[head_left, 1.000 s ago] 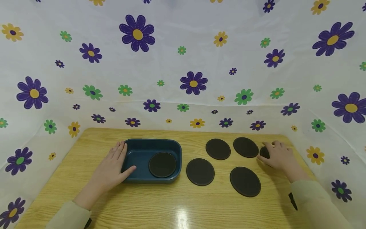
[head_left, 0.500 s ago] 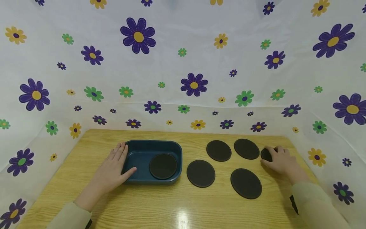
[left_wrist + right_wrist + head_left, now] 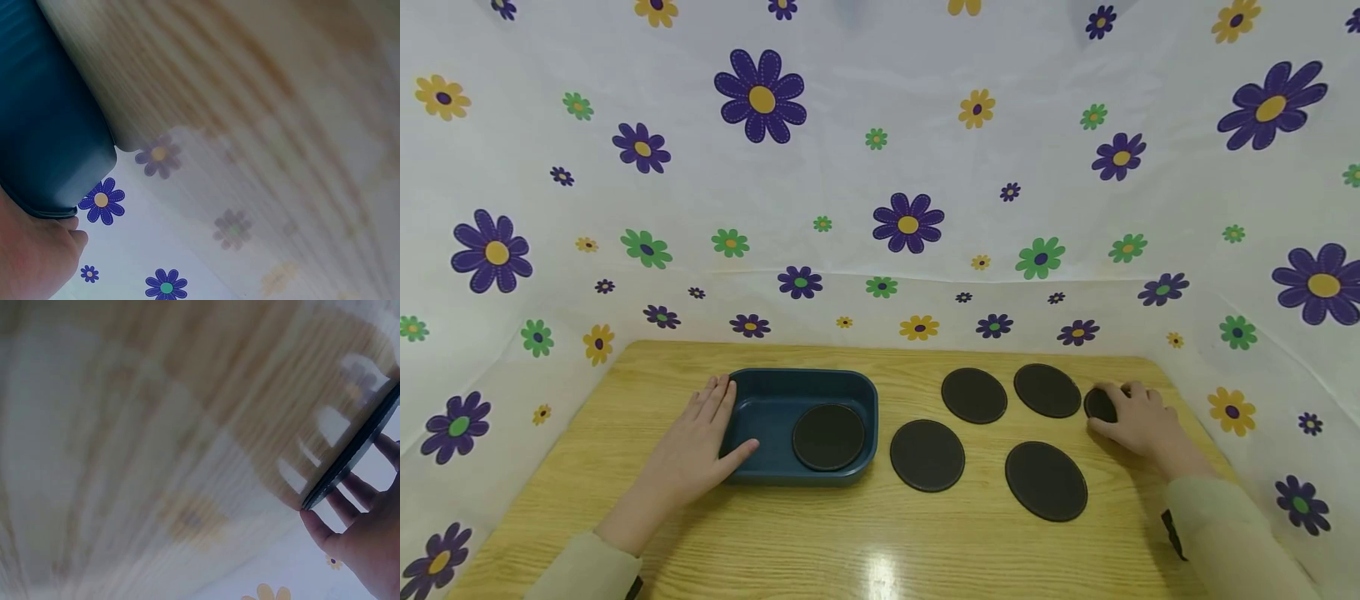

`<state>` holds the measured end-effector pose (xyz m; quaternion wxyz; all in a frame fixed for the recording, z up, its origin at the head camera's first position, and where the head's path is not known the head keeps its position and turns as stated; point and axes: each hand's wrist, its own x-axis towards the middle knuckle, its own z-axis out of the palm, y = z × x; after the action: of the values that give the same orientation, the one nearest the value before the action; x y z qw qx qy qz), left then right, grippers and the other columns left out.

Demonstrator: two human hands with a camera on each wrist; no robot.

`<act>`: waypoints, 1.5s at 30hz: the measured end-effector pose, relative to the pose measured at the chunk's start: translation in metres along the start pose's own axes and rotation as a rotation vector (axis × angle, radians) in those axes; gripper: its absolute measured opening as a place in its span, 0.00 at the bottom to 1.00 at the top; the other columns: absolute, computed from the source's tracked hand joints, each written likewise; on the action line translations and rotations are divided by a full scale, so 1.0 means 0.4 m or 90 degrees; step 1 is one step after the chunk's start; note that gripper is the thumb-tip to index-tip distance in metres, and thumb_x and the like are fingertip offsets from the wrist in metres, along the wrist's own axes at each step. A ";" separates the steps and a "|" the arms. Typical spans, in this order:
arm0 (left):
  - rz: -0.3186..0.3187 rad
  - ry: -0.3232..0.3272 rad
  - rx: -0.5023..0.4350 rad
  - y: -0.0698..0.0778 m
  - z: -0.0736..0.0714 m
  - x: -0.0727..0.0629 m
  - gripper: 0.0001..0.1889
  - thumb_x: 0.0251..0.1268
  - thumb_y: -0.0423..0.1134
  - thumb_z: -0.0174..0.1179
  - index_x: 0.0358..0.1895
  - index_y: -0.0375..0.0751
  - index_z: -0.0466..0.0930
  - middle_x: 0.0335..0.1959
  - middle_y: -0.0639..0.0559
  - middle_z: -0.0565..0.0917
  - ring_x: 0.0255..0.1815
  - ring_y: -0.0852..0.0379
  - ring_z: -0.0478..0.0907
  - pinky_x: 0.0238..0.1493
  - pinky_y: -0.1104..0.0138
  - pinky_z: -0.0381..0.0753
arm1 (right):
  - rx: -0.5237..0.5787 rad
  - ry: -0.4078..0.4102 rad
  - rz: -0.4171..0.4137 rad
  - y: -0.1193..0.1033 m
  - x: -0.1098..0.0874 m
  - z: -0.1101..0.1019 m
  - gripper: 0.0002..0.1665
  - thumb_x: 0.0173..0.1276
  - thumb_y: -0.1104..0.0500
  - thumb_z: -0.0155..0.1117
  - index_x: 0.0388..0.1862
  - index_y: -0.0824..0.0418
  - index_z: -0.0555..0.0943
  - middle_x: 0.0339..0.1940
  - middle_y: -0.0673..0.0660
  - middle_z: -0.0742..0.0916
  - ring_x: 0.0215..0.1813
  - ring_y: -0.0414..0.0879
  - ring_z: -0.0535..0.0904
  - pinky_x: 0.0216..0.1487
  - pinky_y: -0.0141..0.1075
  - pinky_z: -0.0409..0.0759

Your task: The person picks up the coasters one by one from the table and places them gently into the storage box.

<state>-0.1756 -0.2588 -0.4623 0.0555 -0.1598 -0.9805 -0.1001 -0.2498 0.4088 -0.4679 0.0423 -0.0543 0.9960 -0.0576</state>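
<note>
In the head view, my left hand point(image 3: 688, 446) lies along the left side of a dark blue rectangular tray point(image 3: 775, 479), fingers straight at its rim and thumb extended over the near left corner. A round black coaster point(image 3: 828, 437) lies flat inside the tray, on the right. At the far right of the table, my right hand point(image 3: 1138, 421) grips another black coaster point(image 3: 1099, 405) by its edges and covers much of it. The right wrist view shows this coaster point(image 3: 353, 450) edge-on, thumb and fingertips around its rim. In the left wrist view the tray point(image 3: 50, 112) meets my left hand point(image 3: 37, 250).
Several more black coasters lie flat between the tray and my right hand, among them a near-left coaster point(image 3: 927, 455), a front coaster point(image 3: 1046, 481) and a back coaster point(image 3: 1047, 390). A white floral cloth point(image 3: 842, 175) surrounds the wooden table point(image 3: 790, 542) at back and sides.
My right hand has shifted slightly right over the far-right coaster, its fingers drawn in a little. The left hand, tray and other coasters stay in place; the head view tilts slightly.
</note>
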 end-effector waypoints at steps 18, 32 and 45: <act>-0.002 -0.003 -0.005 0.001 0.002 0.001 0.51 0.76 0.63 0.58 0.84 0.25 0.50 0.87 0.30 0.51 0.88 0.31 0.48 0.87 0.40 0.52 | 0.049 -0.010 0.045 -0.005 0.018 -0.019 0.50 0.67 0.32 0.67 0.73 0.65 0.67 0.64 0.87 0.67 0.66 0.85 0.60 0.49 0.79 0.71; -0.006 -0.003 -0.008 -0.001 0.004 0.003 0.51 0.76 0.62 0.59 0.83 0.24 0.51 0.87 0.29 0.52 0.88 0.31 0.48 0.87 0.38 0.52 | -0.003 0.033 -0.013 -0.086 0.049 -0.057 0.48 0.67 0.34 0.65 0.75 0.63 0.69 0.62 0.81 0.72 0.64 0.80 0.67 0.47 0.73 0.78; -0.001 -0.006 -0.002 0.001 0.002 0.002 0.51 0.76 0.63 0.58 0.83 0.24 0.51 0.87 0.29 0.52 0.88 0.31 0.48 0.87 0.38 0.52 | -0.004 0.052 -0.069 -0.202 0.069 -0.072 0.47 0.65 0.37 0.66 0.75 0.61 0.70 0.63 0.77 0.72 0.64 0.75 0.67 0.50 0.73 0.79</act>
<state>-0.1763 -0.2580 -0.4627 0.0506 -0.1595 -0.9807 -0.1014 -0.2715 0.3291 -0.4319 -0.0019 -0.1057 0.9927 -0.0585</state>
